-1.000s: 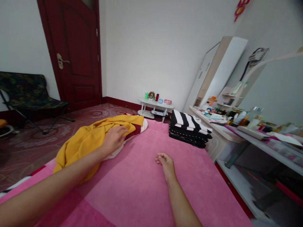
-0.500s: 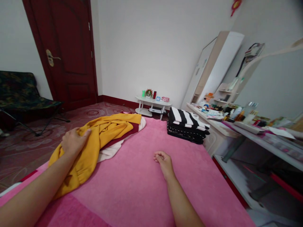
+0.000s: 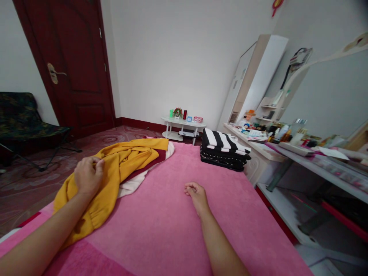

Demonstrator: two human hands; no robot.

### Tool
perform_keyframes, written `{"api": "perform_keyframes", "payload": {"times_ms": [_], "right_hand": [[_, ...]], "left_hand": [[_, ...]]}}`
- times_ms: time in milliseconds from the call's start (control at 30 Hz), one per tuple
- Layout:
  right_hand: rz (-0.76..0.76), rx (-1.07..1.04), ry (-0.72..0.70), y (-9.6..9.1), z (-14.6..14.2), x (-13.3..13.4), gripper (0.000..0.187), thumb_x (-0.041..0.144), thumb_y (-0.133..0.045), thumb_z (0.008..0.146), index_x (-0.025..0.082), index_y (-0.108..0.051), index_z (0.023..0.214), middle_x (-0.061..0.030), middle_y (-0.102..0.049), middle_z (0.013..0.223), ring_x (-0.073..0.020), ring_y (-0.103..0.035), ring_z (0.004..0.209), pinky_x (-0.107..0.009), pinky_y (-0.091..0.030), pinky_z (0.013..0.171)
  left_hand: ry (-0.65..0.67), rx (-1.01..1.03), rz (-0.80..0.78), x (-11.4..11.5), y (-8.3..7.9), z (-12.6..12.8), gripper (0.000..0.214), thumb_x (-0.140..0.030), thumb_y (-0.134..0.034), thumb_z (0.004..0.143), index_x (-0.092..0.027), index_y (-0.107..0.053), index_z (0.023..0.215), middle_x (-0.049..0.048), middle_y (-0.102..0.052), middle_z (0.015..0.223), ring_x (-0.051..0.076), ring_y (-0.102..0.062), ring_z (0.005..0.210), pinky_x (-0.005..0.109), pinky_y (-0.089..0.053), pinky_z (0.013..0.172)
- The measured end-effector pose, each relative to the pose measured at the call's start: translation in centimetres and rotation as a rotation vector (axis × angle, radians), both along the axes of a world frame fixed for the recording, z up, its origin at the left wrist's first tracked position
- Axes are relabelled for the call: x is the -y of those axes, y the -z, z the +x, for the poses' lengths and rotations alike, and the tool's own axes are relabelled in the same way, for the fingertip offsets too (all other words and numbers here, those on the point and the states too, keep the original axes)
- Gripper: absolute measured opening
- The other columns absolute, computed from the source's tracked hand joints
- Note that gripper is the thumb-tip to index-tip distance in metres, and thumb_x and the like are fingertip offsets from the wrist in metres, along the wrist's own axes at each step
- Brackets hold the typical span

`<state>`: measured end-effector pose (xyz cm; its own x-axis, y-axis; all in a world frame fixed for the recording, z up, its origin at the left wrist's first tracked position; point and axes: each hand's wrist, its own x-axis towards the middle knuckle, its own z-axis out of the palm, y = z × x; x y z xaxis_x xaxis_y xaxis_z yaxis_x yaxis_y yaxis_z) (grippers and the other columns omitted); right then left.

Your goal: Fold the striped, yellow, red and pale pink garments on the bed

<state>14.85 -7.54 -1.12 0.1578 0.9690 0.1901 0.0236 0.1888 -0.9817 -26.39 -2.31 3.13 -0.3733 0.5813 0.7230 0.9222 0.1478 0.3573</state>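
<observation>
A crumpled yellow sweatshirt [image 3: 107, 199] lies on the left of the pink bedspread [image 3: 161, 230], its cuffed end toward me. My left hand [image 3: 88, 174] is closed on the upper left part of it, with the fingertips partly hidden in the cloth. Under the sweatshirt show a dark red garment [image 3: 161, 155] and a white one [image 3: 133, 186]. My right hand [image 3: 196, 192] hovers low over or rests on the middle of the bedspread, fingers curled in, with nothing visible in it. Beyond it stands a folded stack of black and striped clothes [image 3: 225, 149].
At the right, a dressing table [image 3: 270, 151] crowded with bottles stands beside the bed. A small white table [image 3: 184, 122] with ornaments is past the bed's far end. A camouflage folding chair [image 3: 34, 124] and a dark red door [image 3: 77, 69] are at the left.
The view has turned slightly to the right, so everything sits a little further left. My left hand stays on the yellow sweatshirt, and my right hand has hardly moved.
</observation>
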Motion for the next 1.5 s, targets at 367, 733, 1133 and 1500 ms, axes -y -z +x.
{"api": "perform_keyframes", "payload": {"times_ms": [367, 733, 1133, 1500], "right_hand": [[0.0, -0.129, 0.031, -0.5, 0.1, -0.1, 0.04, 0.053, -0.061, 0.074, 0.015, -0.066, 0.083, -0.0067, -0.068, 0.078, -0.0154, -0.061, 0.063, -0.026, -0.048, 0.056], [-0.086, -0.509, 0.1, -1.4, 2.0, 0.1, 0.059, 0.072, -0.046, 0.074, 0.018, -0.064, 0.093, -0.0109, -0.07, 0.096, -0.0247, -0.066, 0.089, -0.035, -0.052, 0.074], [0.417, 0.52, 0.162, -5.0, -1.9, 3.4, 0.017, 0.033, -0.051, 0.086, 0.022, -0.065, 0.084, -0.0064, -0.063, 0.094, -0.0204, -0.056, 0.095, -0.033, -0.041, 0.086], [0.128, 0.772, -0.126, -5.7, -4.7, 4.1, 0.014, 0.022, -0.071, 0.064, 0.023, -0.07, 0.078, -0.0037, -0.069, 0.076, -0.0234, -0.062, 0.077, -0.033, -0.042, 0.072]], "left_hand": [[0.943, 0.407, 0.269, 5.1, -13.0, 18.5, 0.021, -0.036, -0.045, 0.089, -0.019, -0.046, 0.078, 0.0006, -0.057, 0.081, 0.014, -0.055, 0.077, 0.025, -0.044, 0.075], [1.09, 0.135, -0.395, 2.7, -3.3, 27.4, 0.034, -0.033, -0.061, 0.077, -0.021, -0.058, 0.109, 0.0116, -0.055, 0.125, 0.029, -0.045, 0.12, 0.047, -0.028, 0.105], [1.105, 0.436, -0.503, -0.3, 2.9, 24.8, 0.037, -0.034, -0.061, 0.078, -0.02, -0.063, 0.112, 0.0098, -0.059, 0.124, 0.028, -0.049, 0.12, 0.049, -0.023, 0.109], [1.166, 0.82, -0.498, -1.0, 0.3, 22.9, 0.025, -0.026, -0.057, 0.079, -0.012, -0.067, 0.097, 0.0069, -0.071, 0.088, 0.019, -0.065, 0.082, 0.033, -0.05, 0.082]]}}
